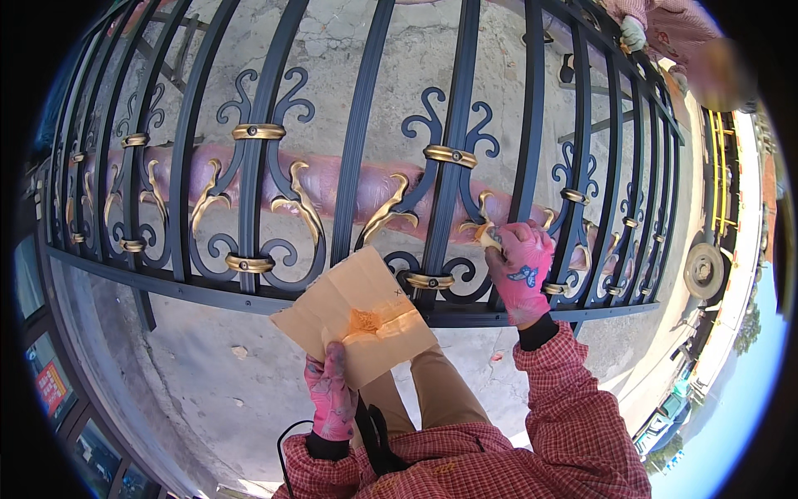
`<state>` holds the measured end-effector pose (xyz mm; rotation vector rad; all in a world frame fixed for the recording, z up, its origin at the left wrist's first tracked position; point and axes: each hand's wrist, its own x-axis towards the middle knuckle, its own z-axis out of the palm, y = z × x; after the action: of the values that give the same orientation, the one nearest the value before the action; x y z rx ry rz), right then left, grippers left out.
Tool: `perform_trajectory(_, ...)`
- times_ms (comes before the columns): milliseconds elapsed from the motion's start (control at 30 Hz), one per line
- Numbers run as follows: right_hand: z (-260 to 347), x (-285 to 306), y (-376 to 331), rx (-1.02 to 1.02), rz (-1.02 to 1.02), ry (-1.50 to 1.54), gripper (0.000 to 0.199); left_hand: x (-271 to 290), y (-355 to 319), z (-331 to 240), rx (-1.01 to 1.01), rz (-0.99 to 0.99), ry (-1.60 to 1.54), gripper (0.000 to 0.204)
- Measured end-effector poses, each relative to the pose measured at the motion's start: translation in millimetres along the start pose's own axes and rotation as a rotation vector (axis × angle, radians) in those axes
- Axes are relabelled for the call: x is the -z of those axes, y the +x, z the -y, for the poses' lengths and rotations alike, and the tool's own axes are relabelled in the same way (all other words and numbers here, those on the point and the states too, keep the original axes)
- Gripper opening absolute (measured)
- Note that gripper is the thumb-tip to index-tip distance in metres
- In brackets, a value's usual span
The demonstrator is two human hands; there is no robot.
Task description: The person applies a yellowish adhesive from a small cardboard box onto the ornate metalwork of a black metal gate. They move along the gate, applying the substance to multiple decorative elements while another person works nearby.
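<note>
My left hand (331, 389), in a pink glove, grips the lower edge of a piece of brown cardboard (332, 308). A wet-looking orange-gold smear lies on the cardboard's face. In its pink glove with a blue butterfly, my right hand (524, 270) is closed around a small pale piece (488, 237), perhaps sponge or cloth, mostly hidden by the fingers. That piece is up against a gold leaf-shaped end of a scroll on the dark metal railing (357, 158). Other scrolls carry gold leaves (391, 212) and gold collars (450, 155).
Behind the bars runs a long bundle in pinkish plastic wrap (324, 183). At the upper right, another person's gloved hand (633, 35) rests by the railing. A wheel (704, 270) and yellow bars stand at the right; glazed doors line the left.
</note>
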<state>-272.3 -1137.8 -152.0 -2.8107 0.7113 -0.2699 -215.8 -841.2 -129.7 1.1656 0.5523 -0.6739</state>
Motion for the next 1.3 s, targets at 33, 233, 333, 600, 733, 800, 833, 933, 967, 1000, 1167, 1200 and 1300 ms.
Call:
perform_trajectory(33, -1.9, 1.6, -4.3, -0.026, 0.003, 0.007, 0.030, 2.6, -1.7, 2.6, -0.014, -0.002, 0.005, 0.036)
perform_trajectory(233, -11.7, 4.5, -1.5, -0.040, 0.094, -0.014, 0.030, 6.1, -2.8, 5.8, 0.018, -0.006, 0.010, 0.038)
perform_trajectory(333, -8.3, 17.2, -3.5, 0.075, 0.172, -0.018, 0.032, 10.1, -2.7, 8.8, -0.006, -0.004, 0.022, 0.040)
perform_trajectory(600, -29.2, 14.4, 25.1, -0.079, 0.116, 0.201, 0.030, 5.1, -4.5, 7.5, -0.007, 0.004, 0.038, 0.040)
perform_trajectory(733, -36.5, -2.1, 32.0, 0.045, 0.176, 0.073, 0.025, 1.3, -4.8, 9.2, -0.008, -0.015, 0.047, 0.041)
perform_trajectory(800, -36.0, 0.6, 33.4, 0.013, 0.146, 0.051, 0.025, 1.0, -5.0, 8.4, -0.011, -0.020, 0.038, 0.042)
perform_trajectory(833, -34.6, 6.5, 36.8, 0.001, 0.127, 0.071, 0.025, 1.0, -5.3, 8.3, -0.011, -0.020, 0.028, 0.042)
perform_trajectory(933, -34.2, 1.4, 36.4, 0.040, 0.087, -0.031, 0.025, -2.1, -6.1, 8.6, -0.001, -0.026, 0.025, 0.041)
perform_trajectory(967, -36.3, -0.4, 38.3, 0.043, 0.105, -0.037, 0.024, -3.7, -5.9, 8.5, 0.005, -0.026, 0.029, 0.041)
perform_trajectory(1000, -38.1, -0.5, 39.2, 0.046, 0.123, -0.044, 0.024, -5.6, -6.0, 8.7, -0.003, -0.019, 0.022, 0.041)
perform_trajectory(1167, -38.9, 6.9, 27.7, 0.152, 0.159, -0.109, 0.026, -2.4, -7.7, 8.8, -0.031, -0.033, 0.034, 0.048)
perform_trajectory(1200, -42.0, 11.3, 25.1, 0.129, 0.148, -0.084, 0.026, -1.8, -7.1, 7.8, -0.029, -0.027, 0.029, 0.048)
perform_trajectory(1300, -36.5, 21.9, 21.6, 0.105, 0.152, 0.039, 0.030, 0.9, -9.3, 4.8, -0.041, -0.049, 0.013, 0.044)
